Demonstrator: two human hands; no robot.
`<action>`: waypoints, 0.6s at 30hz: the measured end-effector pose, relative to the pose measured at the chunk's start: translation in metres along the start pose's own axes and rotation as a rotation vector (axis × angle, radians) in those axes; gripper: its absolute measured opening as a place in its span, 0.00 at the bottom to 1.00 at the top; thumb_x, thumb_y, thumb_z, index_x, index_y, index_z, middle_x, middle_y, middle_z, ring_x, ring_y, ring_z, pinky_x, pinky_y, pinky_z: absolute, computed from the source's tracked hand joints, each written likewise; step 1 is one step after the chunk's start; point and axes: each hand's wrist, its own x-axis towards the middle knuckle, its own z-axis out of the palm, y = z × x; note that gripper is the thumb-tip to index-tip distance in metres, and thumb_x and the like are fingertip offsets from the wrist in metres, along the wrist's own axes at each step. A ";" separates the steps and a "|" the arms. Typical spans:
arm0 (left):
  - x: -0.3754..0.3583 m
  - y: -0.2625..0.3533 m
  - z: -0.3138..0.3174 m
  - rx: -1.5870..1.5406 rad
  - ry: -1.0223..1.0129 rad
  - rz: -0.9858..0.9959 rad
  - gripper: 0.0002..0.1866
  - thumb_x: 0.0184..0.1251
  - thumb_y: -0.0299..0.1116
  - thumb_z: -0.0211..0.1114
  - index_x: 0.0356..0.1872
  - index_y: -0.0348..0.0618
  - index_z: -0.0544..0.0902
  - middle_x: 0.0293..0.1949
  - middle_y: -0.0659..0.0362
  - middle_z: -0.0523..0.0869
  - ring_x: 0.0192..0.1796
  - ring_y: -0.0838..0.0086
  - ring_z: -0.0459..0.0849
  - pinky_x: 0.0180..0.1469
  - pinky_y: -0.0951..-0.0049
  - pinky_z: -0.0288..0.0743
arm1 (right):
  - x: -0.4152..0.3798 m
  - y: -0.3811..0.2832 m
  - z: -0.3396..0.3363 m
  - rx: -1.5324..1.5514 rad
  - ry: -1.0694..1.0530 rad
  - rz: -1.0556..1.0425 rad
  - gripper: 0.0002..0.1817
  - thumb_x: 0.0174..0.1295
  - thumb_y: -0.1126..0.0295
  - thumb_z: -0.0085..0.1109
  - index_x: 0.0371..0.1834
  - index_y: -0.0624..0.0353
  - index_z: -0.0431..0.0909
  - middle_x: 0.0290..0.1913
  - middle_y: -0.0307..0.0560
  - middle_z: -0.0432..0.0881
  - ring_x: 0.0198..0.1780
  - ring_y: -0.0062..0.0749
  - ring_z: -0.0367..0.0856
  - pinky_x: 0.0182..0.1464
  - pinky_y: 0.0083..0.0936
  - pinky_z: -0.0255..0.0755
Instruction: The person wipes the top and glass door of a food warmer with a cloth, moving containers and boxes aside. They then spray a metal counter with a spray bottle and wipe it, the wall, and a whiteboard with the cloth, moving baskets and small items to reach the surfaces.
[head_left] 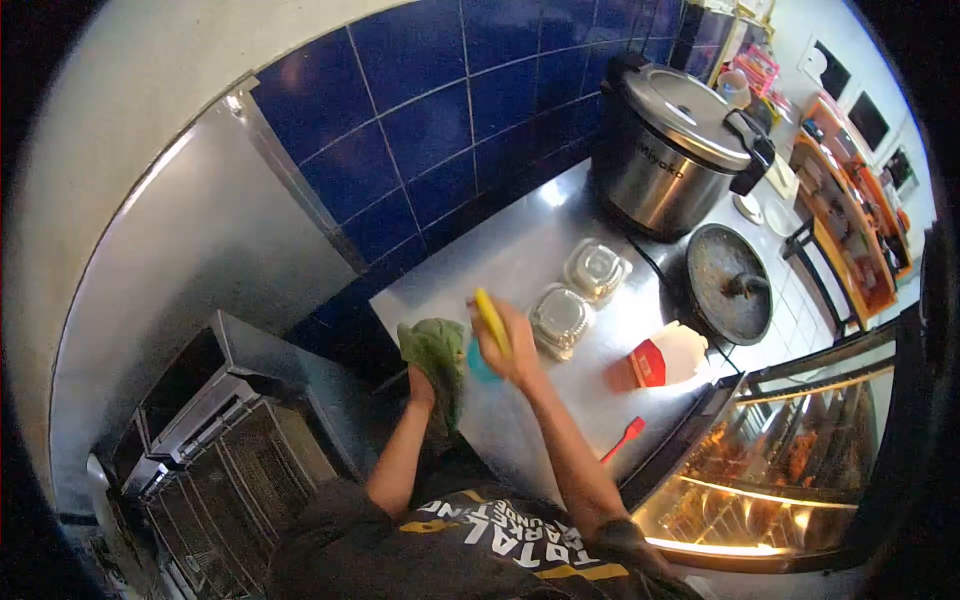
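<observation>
My left hand (421, 388) is closed around a crumpled green bundle (436, 348) that looks like leafy greens, over the near left side of the steel table (420, 285). To its right, my right hand (512, 345) grips a yellow-handled tool (489, 315); its working end is hidden. A light blue item (484, 364) shows between the two hands, partly covered, and I cannot make out its kind. Just beyond my right hand stand two clear plastic clamshell boxes (561, 318), side by side with their lids closed.
A red and white paper carton (660, 362) and a red basting brush (627, 436) lie on the right. Behind are a large steel rice cooker (665, 150) and a stone mortar (728, 283). A lit glass food cabinet (770, 460) borders the right; a metal oven (240, 430), the left.
</observation>
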 end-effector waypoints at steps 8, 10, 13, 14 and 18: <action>-0.002 0.057 0.016 -0.150 0.437 0.038 0.34 0.72 0.64 0.43 0.59 0.45 0.77 0.54 0.52 0.80 0.54 0.56 0.79 0.56 0.54 0.75 | 0.182 -0.044 0.011 -0.068 0.082 -0.185 0.06 0.55 0.70 0.56 0.33 0.59 0.78 0.30 0.60 0.81 0.33 0.58 0.80 0.34 0.43 0.73; 0.016 0.071 -0.012 -0.280 0.214 0.191 0.33 0.73 0.61 0.42 0.60 0.44 0.75 0.57 0.51 0.78 0.56 0.55 0.78 0.58 0.51 0.74 | 0.189 -0.034 0.011 -0.056 0.078 -0.192 0.05 0.54 0.70 0.56 0.32 0.58 0.78 0.30 0.59 0.80 0.32 0.58 0.80 0.33 0.44 0.73; 0.019 0.145 0.032 -0.329 0.160 0.443 0.34 0.72 0.62 0.43 0.64 0.45 0.71 0.63 0.50 0.74 0.62 0.51 0.74 0.63 0.48 0.70 | 0.160 -0.020 0.005 -0.236 0.099 -0.247 0.08 0.51 0.72 0.59 0.35 0.58 0.78 0.27 0.57 0.78 0.31 0.57 0.79 0.33 0.45 0.72; 0.019 0.172 0.046 -0.176 -0.418 0.592 0.35 0.72 0.61 0.43 0.68 0.45 0.67 0.66 0.51 0.71 0.64 0.51 0.72 0.64 0.47 0.68 | 0.141 -0.012 0.008 -0.251 0.124 -0.261 0.10 0.51 0.73 0.59 0.38 0.58 0.77 0.29 0.56 0.78 0.32 0.57 0.79 0.33 0.45 0.72; 0.096 0.273 0.041 0.683 -0.185 1.123 0.38 0.70 0.62 0.45 0.71 0.45 0.63 0.70 0.48 0.64 0.70 0.49 0.63 0.69 0.43 0.57 | 0.059 0.009 0.018 -0.211 0.073 -0.054 0.13 0.57 0.73 0.59 0.46 0.59 0.75 0.39 0.58 0.80 0.38 0.58 0.80 0.37 0.42 0.75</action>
